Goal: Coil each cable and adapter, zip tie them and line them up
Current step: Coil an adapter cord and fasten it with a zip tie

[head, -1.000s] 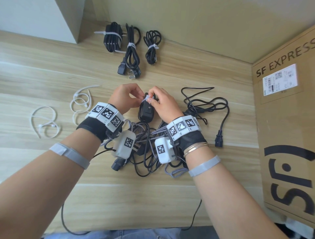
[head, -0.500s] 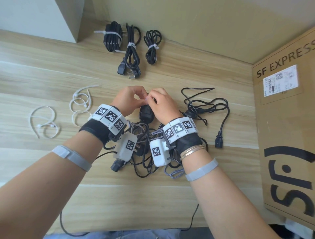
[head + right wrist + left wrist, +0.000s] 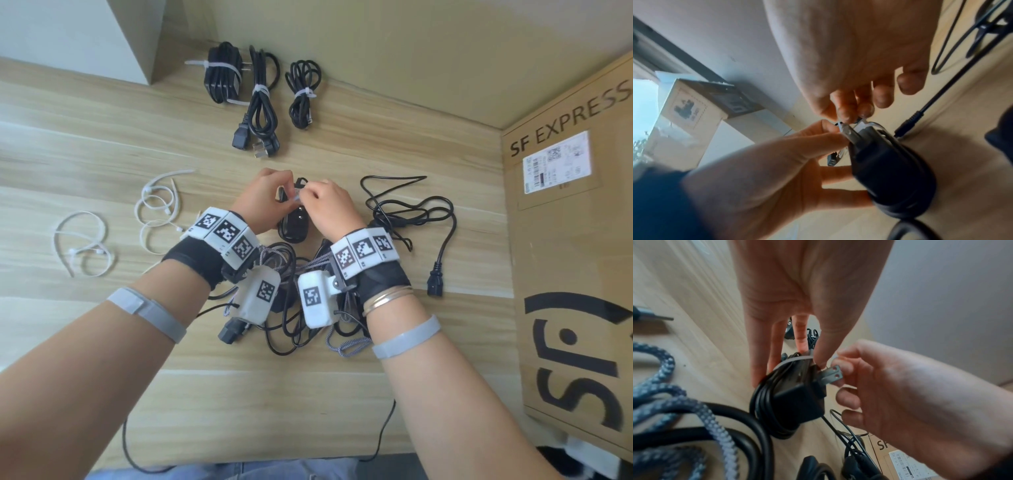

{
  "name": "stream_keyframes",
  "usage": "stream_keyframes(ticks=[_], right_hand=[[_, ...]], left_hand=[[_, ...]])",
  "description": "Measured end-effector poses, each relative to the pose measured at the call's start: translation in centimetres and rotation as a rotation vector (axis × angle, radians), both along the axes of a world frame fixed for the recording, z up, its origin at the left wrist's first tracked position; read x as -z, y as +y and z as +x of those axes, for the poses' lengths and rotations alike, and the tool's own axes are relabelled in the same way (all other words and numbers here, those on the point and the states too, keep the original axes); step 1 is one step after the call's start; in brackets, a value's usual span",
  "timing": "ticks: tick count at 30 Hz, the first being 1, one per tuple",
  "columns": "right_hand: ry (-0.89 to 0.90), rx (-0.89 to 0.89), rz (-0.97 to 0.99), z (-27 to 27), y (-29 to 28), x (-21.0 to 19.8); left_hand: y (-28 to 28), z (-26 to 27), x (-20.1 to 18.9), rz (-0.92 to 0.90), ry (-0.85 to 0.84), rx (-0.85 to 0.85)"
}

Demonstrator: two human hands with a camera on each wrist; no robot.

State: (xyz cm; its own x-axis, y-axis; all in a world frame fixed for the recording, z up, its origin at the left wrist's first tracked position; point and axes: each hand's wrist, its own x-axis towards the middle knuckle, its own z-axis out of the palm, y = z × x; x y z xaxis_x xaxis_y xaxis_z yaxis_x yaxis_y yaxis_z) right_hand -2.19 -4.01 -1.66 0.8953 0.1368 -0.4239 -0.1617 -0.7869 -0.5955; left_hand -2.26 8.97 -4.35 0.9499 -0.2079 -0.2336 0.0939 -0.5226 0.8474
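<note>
My left hand (image 3: 797, 293) steadies the coiled adapter (image 3: 793, 395); right hand (image 3: 906, 395) pinches the zip tie (image 3: 792, 359) beside its prongs. Loosen, and coils spring apart.

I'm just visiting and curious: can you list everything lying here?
tied bundles: three, black, in a row by the far wall
adapter: one, black, cord coiled, held mid-table
zip tie: one, white, around that adapter
spare zip ties: several, white, left on the table
loose cables: black and grey braided, tangled near the wrists
cardboard box: one, brown, right
left hand: holds adapter
right hand: pinches zip tie
</note>
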Motion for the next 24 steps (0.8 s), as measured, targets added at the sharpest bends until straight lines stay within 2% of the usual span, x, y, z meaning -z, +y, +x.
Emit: stream_keyframes(ticks=[3, 10, 24], right_hand=[[0.062, 0.008, -0.040, -0.1, -0.1, -0.1], [-0.002, -0.060, -0.128, 0.1, 0.4, -0.5], [0.000, 0.057, 0.036, -0.3, 0.1, -1.1]], left_hand=[[-0.1, 0.1, 0.0, 0.001, 0.030, -0.002], [0.0, 0.2, 0.3, -0.048, 0.064, -0.001], [-1.0, 0.3, -0.5, 0.040, 0.051, 0.001]])
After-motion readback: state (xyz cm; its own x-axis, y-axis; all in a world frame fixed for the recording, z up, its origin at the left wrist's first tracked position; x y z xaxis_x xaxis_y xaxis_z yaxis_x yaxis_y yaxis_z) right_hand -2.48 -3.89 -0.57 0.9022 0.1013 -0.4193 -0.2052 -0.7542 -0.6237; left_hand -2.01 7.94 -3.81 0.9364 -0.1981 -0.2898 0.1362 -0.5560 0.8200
